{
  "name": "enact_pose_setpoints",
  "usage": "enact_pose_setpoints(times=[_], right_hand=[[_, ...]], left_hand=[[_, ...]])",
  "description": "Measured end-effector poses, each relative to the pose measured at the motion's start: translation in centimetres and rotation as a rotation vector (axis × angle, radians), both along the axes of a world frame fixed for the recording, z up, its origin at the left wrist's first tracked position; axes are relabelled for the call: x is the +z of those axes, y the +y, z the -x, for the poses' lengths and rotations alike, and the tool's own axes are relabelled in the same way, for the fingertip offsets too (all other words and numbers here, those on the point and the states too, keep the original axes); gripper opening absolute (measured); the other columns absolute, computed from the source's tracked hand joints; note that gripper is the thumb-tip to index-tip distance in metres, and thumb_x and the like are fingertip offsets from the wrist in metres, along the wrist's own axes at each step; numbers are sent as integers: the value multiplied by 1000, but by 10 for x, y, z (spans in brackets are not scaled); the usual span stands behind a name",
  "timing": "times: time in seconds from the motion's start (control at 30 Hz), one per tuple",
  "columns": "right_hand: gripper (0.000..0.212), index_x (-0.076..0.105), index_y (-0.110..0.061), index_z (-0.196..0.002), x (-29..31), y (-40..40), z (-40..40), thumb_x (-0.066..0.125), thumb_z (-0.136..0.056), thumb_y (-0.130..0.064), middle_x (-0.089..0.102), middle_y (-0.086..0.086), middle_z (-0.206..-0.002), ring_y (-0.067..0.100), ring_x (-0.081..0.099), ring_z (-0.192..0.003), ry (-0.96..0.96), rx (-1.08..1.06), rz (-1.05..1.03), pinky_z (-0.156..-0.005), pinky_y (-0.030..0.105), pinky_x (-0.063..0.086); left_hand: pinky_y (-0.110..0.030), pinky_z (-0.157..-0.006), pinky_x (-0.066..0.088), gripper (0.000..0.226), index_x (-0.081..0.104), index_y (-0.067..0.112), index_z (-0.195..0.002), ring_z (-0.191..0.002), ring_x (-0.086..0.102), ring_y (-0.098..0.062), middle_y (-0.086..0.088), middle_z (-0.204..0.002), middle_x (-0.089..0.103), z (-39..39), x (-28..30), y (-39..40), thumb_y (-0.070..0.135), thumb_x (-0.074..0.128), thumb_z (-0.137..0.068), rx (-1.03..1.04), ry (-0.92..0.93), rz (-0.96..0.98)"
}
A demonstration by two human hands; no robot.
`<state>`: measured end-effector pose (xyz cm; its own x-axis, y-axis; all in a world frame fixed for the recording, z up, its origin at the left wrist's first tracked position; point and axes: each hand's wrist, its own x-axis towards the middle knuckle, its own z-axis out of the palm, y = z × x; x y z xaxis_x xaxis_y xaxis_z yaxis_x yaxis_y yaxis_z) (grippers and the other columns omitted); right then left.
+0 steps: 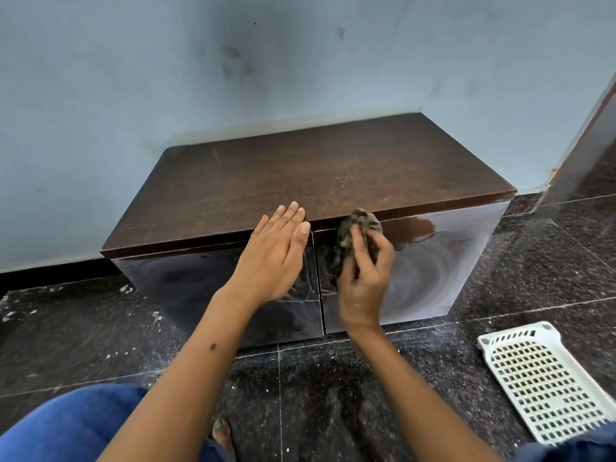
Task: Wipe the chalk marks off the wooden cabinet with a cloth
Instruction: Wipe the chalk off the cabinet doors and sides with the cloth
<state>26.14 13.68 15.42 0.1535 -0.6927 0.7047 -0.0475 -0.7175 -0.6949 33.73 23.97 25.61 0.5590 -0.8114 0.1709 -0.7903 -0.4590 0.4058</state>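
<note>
A low cabinet (300,181) stands on the floor (333,395) with its back against the wall (166,78). In front of its doors, the left hand (271,255) rests flat at the top edge, and just to its right the right hand (363,278) holds a cloth (361,223) against the front. A basket (543,378) lies on the floor at near right

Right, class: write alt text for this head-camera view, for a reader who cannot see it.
A person's right hand rubs a bunched cloth against the glossy front of a low wooden cabinet, while the left hand lies flat against its top edge. Faint chalk marks show between the hands; a white basket lies on the floor.
</note>
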Motion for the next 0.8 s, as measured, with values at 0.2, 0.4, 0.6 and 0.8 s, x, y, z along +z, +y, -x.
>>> enact_pose_setpoints(times=[0.2,0.4,0.6,0.8], right_hand=[[29,65,-5,-116,-41,-5,0,52,-91,-10,45,8,-121,27,43,-112,296,-53,400,-89,40,46],[35,64,-7,-119,-68,3,20,50,-89,-15,44,8,-123,28,42,-114,401,17,356,-93,43,49],[35,60,-3,-124,-52,31,28,40,-98,-17,39,7,-130,24,40,-123,264,162,134,-101,43,43],[47,36,5,-138,-4,35,-7,50,-93,0,27,21,-146,32,27,-139,257,178,347,-115,41,26]], left_hand=[[-23,-116,-7,68,14,18,-150,-144,-4,-3,6,-158,5,0,-2,2,53,-1,-93,-21,-24,-20],[-22,-116,-6,68,12,18,-150,-144,-3,-4,5,-158,5,-1,-3,6,49,2,-90,-35,-134,-73],[-23,-116,-4,68,14,15,-150,-145,2,-8,1,-158,8,0,-3,5,48,5,-91,-8,-200,-63],[-24,-117,-3,56,17,14,-149,-144,4,-7,1,-157,13,-7,0,7,41,13,-100,48,-111,-22]])
